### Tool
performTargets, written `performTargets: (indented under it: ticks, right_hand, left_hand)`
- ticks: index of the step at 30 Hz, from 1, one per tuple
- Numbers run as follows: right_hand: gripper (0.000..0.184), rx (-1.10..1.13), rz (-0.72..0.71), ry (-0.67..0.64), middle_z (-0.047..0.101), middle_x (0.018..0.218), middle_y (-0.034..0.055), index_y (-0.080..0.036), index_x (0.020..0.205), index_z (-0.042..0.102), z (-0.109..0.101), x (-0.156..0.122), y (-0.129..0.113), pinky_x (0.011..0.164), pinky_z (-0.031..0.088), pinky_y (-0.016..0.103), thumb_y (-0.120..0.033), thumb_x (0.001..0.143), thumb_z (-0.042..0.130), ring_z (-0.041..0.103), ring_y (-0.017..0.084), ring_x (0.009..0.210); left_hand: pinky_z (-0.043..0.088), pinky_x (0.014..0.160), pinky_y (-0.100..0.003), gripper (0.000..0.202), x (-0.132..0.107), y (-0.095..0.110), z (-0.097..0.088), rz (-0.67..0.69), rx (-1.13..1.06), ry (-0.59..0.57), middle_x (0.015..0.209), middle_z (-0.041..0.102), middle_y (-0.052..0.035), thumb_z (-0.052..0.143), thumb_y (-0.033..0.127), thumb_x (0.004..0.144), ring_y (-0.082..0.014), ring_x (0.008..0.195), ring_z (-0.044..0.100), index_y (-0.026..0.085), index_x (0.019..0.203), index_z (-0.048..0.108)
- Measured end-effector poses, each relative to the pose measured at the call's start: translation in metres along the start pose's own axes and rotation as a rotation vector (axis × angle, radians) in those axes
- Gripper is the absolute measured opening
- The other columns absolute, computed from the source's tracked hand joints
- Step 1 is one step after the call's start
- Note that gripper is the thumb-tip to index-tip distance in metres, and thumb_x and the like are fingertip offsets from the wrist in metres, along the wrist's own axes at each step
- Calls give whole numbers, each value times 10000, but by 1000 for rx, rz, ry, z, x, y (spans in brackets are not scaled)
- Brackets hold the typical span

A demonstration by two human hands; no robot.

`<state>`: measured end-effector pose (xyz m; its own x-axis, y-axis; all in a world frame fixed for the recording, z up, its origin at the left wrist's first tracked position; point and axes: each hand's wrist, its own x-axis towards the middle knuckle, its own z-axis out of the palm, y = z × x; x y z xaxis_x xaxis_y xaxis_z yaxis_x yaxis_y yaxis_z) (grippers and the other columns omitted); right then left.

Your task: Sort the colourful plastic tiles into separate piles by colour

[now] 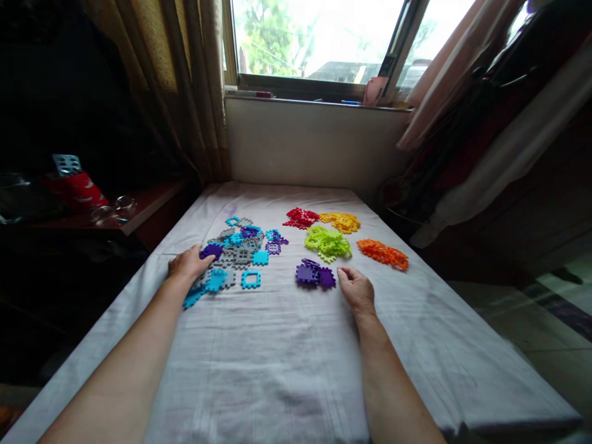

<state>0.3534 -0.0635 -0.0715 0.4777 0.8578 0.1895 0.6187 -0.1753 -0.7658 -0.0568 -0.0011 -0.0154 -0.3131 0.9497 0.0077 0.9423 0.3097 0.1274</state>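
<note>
My left hand is at the left edge of a mixed heap of toothed plastic building tiles, thumb and fingers closed on a purple tile. Around it lie grey tiles and blue tiles, some with window-like openings. A blue frame tile lies apart at the heap's near side. My right hand rests with curled fingers just right of a small pile of purple tiles; nothing shows in its grip.
Sorted piles of red tiles, yellow tiles, lime-green tiles and orange tiles lie on the bed-like surface with a pale sheet. A dark side table with glasses stands left, a window sill behind.
</note>
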Motion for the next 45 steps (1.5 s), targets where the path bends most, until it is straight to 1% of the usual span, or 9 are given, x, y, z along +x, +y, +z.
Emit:
performTargets:
  ticks: [4, 9, 19, 26, 31, 35, 38, 41, 45]
  right_hand:
    - [358, -10, -12, -7, 777, 882, 63, -235, 867, 778, 0, 3, 1, 789, 524, 324, -466, 771, 522, 700, 235, 841]
    - [358, -29, -8, -26, 777, 880, 60, -230, 896, 779, 1, 4, 0, 762, 524, 311, -454, 788, 520, 700, 225, 822]
    - [303, -38, -23, -43, 779, 890, 36, -249, 892, 776, 2, 0, -3, 776, 521, 282, -395, 826, 519, 703, 200, 837]
    - [304, -64, 10, -65, 778, 898, 42, -254, 917, 780, -1, 4, -6, 745, 520, 279, -403, 828, 531, 705, 207, 827]
    - [303, -65, 22, -55, 774, 864, 38, -260, 916, 783, -1, 7, -4, 729, 515, 274, -403, 830, 530, 701, 202, 802]
    - [293, -75, -3, -64, 768, 829, 23, -269, 901, 780, -1, 8, -3, 708, 503, 262, -411, 828, 535, 692, 194, 781]
    - [286, -97, 3, -87, 761, 811, 17, -269, 882, 777, -1, 6, -5, 700, 493, 256, -415, 836, 534, 686, 188, 770]
    - [290, -113, 3, -111, 757, 801, 13, -271, 886, 775, -1, 3, -8, 692, 485, 256, -413, 843, 526, 683, 188, 766]
    - [289, -120, -26, -112, 759, 811, 17, -271, 884, 777, -1, 0, -7, 679, 483, 262, -405, 837, 525, 685, 195, 772]
  left_hand:
    - [504, 859, -365, 488, 5, -17, -8, -13, -91, -43, 1246, 706, -85, 547, 456, 845, -311, 1114, 656, 246, 1274, 647]
    - [533, 843, -351, 445, -3, -11, -15, 39, -284, 188, 1150, 739, -61, 575, 424, 831, -280, 1032, 682, 242, 1221, 686]
    - [526, 974, -353, 384, -90, 151, 33, 823, -525, 110, 1151, 722, -69, 672, 280, 838, -213, 1064, 669, 239, 1219, 653]
    - [518, 980, -388, 328, -102, 190, 45, 940, -407, 97, 1159, 714, -91, 704, 296, 832, -244, 1083, 660, 217, 1146, 650]
    - [484, 1025, -391, 332, -76, 165, 43, 953, -388, 180, 1237, 692, -93, 617, 379, 891, -235, 1146, 633, 220, 1181, 649]
    - [449, 1051, -408, 302, -34, 102, 28, 754, -215, 230, 1254, 683, -86, 552, 335, 892, -256, 1190, 604, 233, 1150, 673]
    - [436, 1043, -421, 411, -7, 53, 13, 463, -40, 273, 1365, 613, -108, 518, 388, 883, -289, 1239, 562, 225, 1246, 625]
    - [467, 966, -421, 550, 6, 23, 3, 234, 93, 163, 1324, 625, -159, 504, 525, 858, -328, 1193, 585, 190, 1285, 596]
    - [494, 877, -415, 601, 8, 17, -1, 134, 151, 24, 1208, 681, -194, 489, 601, 831, -358, 1109, 632, 168, 1216, 647]
